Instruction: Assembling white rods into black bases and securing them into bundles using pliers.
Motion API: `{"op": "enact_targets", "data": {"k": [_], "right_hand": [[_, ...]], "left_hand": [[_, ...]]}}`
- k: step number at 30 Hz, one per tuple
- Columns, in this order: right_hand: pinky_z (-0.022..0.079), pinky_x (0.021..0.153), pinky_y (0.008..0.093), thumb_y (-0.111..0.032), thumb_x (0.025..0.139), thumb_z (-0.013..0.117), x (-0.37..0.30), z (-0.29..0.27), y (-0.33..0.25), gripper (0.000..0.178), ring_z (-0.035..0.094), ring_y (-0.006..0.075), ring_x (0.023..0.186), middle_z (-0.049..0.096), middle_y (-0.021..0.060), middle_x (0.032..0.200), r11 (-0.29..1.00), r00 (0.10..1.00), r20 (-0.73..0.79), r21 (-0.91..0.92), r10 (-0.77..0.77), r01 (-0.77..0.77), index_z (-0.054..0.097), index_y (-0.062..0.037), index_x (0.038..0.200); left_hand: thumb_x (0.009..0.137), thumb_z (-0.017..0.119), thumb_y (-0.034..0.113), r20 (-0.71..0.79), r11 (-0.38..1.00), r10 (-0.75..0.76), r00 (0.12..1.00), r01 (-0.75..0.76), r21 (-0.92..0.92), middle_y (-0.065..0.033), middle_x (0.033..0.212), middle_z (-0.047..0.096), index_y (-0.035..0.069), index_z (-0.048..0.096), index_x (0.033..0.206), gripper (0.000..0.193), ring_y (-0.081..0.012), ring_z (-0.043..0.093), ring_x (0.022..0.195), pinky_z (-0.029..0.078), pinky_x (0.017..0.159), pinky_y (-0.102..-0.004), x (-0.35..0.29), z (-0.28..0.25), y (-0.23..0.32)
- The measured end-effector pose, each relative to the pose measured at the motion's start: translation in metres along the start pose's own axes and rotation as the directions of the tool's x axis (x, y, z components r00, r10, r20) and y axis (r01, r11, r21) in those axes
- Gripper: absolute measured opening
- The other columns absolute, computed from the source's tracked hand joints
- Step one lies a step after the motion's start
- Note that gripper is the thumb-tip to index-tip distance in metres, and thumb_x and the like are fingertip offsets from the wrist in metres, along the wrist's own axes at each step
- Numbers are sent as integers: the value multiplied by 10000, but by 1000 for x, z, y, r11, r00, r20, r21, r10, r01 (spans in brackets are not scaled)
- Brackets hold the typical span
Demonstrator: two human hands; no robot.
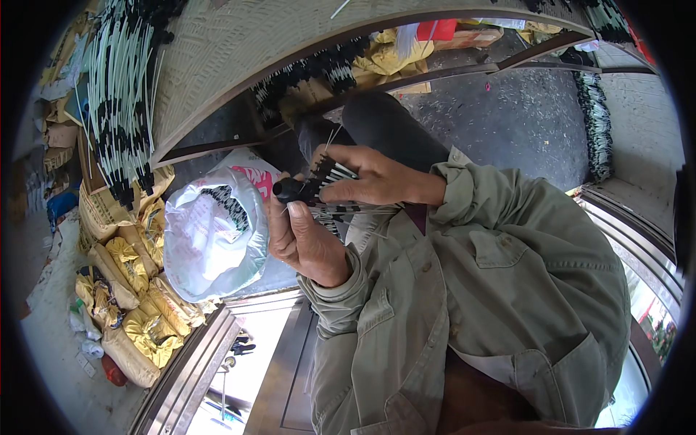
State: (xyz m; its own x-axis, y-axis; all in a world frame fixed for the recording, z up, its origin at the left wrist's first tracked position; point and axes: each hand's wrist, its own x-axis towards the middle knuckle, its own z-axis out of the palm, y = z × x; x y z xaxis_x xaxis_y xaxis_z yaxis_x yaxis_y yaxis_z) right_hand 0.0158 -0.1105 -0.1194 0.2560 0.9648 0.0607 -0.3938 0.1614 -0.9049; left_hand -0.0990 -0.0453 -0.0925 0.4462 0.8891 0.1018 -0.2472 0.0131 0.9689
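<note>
My left hand [313, 246] is closed, its thumb and fingers pinching a black round-ended piece [288, 191]. Just above and to the right, my right hand [373, 177] curls round a bundle of thin white rods with black sleeves [335, 171]. The two hands almost meet, and the black piece lies against the rods' near end. More striped rods [328, 223] show below my right hand, partly covered by the hands. Left of my hands gapes an open white plastic bag [185, 239] with similar black-and-white pieces [226, 206] inside.
A table [217, 54] spans the top, with a thick bunch of black-and-white rods [119, 94] hanging at its left. Cartons and yellow wrapped packages [148, 330] are piled at lower left. Another rod bundle [596, 127] stands along the right wall. A sliding door track [192, 370] runs below.
</note>
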Motion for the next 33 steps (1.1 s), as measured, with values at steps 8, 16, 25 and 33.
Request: {"op": "enact_targets", "data": {"k": [8,16,25,33], "right_hand": [[383,723,218,-135,831,612,-2,3,-1,295,432,49,854,524,27,900,985,996,-29,-153,-82,77,471,-1,1053],[403,660,225,-159,810,641,-7,-3,-3,288,458,53,754,580,25,806,998,998,-57,-64,-8,4,562,27,1015],[391,646,210,-202,801,650,-9,-7,-22,262,452,34,749,539,-18,792,985,995,82,157,58,-70,554,-16,958],[378,636,210,-204,830,612,-19,-1,-21,268,434,45,760,515,6,801,998,1000,-12,57,11,-11,513,-20,999]], "left_hand": [[864,524,119,-18,991,-15,1000,12,-135,-166,990,605,-94,531,1096,315,-190,579,894,437,846,-306,-3,-2,-2],[866,550,202,130,977,-100,986,122,-174,-148,957,610,-93,539,1071,359,-186,581,870,451,799,-300,-1,-8,2],[828,609,218,315,963,-122,941,189,-191,-136,1011,557,-59,584,1016,336,-187,548,890,424,802,-286,2,-17,5],[789,641,181,221,990,-83,972,107,-97,-128,976,557,-60,601,992,317,-179,540,859,420,776,-279,-5,-13,10]]}}
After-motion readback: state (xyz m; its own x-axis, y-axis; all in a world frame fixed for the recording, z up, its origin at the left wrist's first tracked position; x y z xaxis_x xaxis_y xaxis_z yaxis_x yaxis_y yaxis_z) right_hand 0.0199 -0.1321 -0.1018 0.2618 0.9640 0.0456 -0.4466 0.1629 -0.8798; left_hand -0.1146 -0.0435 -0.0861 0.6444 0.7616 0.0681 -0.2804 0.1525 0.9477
